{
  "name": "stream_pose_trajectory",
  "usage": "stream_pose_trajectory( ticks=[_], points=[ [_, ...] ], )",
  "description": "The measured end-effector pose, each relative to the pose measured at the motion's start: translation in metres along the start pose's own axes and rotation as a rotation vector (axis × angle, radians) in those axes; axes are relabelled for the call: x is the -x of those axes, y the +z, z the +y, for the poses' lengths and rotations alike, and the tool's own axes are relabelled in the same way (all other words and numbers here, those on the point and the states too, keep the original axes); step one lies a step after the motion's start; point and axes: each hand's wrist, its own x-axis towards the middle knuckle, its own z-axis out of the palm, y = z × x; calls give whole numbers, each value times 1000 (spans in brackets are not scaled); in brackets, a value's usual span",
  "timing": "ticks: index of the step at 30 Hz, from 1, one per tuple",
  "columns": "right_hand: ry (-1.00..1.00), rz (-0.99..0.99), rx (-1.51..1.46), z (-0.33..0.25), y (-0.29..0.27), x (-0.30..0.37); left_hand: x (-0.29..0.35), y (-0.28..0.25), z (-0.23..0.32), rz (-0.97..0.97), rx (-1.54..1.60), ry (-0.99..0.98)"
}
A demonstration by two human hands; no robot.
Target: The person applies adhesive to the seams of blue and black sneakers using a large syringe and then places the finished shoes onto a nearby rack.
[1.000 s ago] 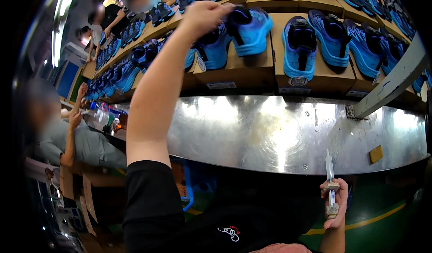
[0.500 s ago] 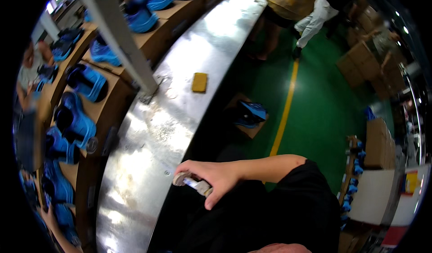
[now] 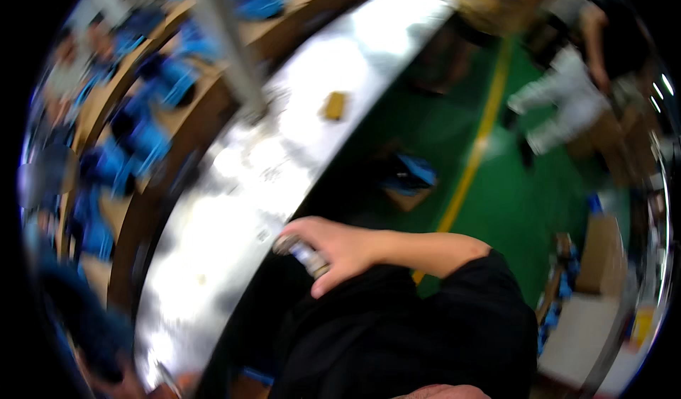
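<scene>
My right hand [image 3: 339, 251] is closed around a small, stubby object with brownish ends and a pale band in the middle [image 3: 308, 258]. It hovers by the near edge of the metal bench [image 3: 237, 222]. At the lower left, my left hand [image 3: 128, 385] is smeared by motion and cut off by the picture's edge. Its fingers appear wrapped around a dark blue shoe [image 3: 81, 321], itself heavily blurred. Beside that hand is a small shiny streak that I cannot make out. A yellow block [image 3: 334, 106] lies farther up the bench.
Blue shoes [image 3: 142, 136] stand in rows on brown boards left of the bench. A grey post [image 3: 225, 44] rises at its far left edge. On the green floor lies another blue shoe [image 3: 410, 172] on cardboard. People [image 3: 567, 101] stand beyond; cartons [image 3: 603, 257] line the right.
The view has swung, shifting the bench and floor. My left hand, earlier by the shoes on the boards, now shows lower and nearer with a dark blue shoe. My right hand keeps its grip.
</scene>
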Motion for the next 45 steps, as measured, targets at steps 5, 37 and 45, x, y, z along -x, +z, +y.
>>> stream_pose_trajectory(
  ticks=[5,37,45],
  points=[
    [248,77,-61,-12,-20,11,1,43,173,-466,585,341],
    [354,-340,-822,-86,26,-120,64,80,213,-39,861,154],
    [440,-290,-754,-96,29,-122,66,79,216,-20,856,139]
  ],
)
